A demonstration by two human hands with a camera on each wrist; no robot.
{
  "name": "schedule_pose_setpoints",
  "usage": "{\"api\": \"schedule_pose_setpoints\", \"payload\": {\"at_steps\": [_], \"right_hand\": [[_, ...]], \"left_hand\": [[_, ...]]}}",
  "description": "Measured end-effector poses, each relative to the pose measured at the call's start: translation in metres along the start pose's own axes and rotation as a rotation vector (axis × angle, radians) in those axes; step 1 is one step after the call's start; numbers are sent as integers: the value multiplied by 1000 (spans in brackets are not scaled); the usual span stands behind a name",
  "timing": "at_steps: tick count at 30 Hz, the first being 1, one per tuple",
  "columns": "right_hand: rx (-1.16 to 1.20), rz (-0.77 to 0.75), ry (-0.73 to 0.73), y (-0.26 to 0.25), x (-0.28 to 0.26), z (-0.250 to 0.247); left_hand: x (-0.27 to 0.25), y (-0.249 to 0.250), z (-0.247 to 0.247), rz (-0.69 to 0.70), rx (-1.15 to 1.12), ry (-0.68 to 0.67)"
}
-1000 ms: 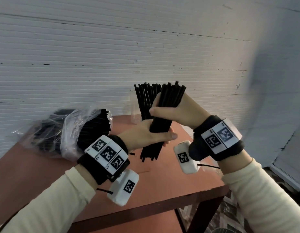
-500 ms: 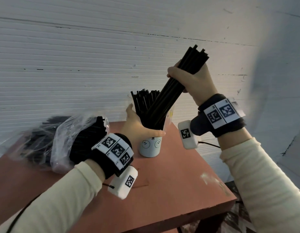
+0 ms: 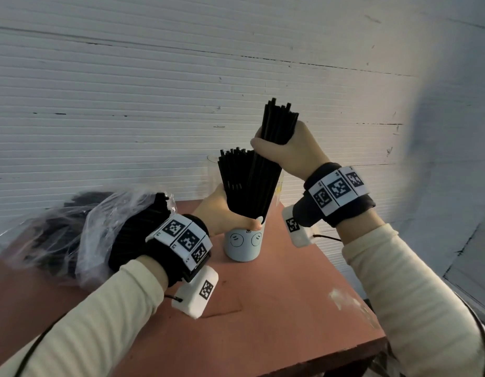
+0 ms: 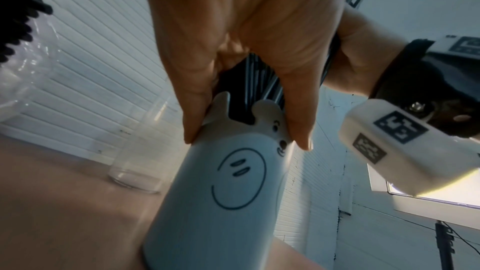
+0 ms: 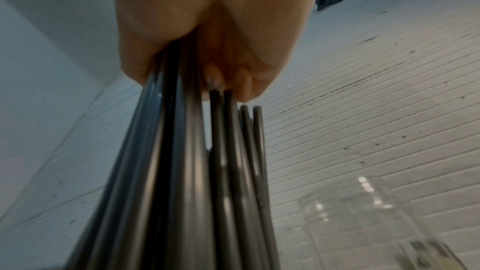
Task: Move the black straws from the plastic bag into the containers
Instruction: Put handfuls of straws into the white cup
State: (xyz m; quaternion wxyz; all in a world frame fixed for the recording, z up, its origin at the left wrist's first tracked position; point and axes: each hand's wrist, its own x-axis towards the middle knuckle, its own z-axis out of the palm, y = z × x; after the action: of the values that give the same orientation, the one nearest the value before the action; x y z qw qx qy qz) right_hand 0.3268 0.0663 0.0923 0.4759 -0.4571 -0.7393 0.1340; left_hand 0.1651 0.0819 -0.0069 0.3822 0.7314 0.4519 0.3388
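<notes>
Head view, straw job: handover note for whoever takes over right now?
Right hand: grips a bundle of black straws, lower ends entering the pale blue bear-faced cup.
Left hand: holds that cup at its rim, fingers round the top.
Done: a batch of black straws stands in the cup.
Left: seat the held bundle; the crinkled clear plastic bag on the reddish-brown table holds many more; the clear glass jar behind looks empty.
</notes>
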Motion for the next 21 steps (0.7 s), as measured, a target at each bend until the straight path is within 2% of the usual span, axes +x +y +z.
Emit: {"api": "schedule_pose_setpoints", "payload": {"at_steps": [7, 12, 15, 21], "right_hand": [[21, 0, -7, -1, -2, 12], [52, -13, 110, -7, -1, 19], [41, 19, 116, 1, -4, 21], [-157, 23, 109, 7, -20, 27]], "left_hand": [[0, -2, 1, 20, 9, 14], [2, -5, 1, 12, 4, 9], [6, -8, 1, -10, 14, 11], [7, -12, 2, 10, 11, 6]]}}
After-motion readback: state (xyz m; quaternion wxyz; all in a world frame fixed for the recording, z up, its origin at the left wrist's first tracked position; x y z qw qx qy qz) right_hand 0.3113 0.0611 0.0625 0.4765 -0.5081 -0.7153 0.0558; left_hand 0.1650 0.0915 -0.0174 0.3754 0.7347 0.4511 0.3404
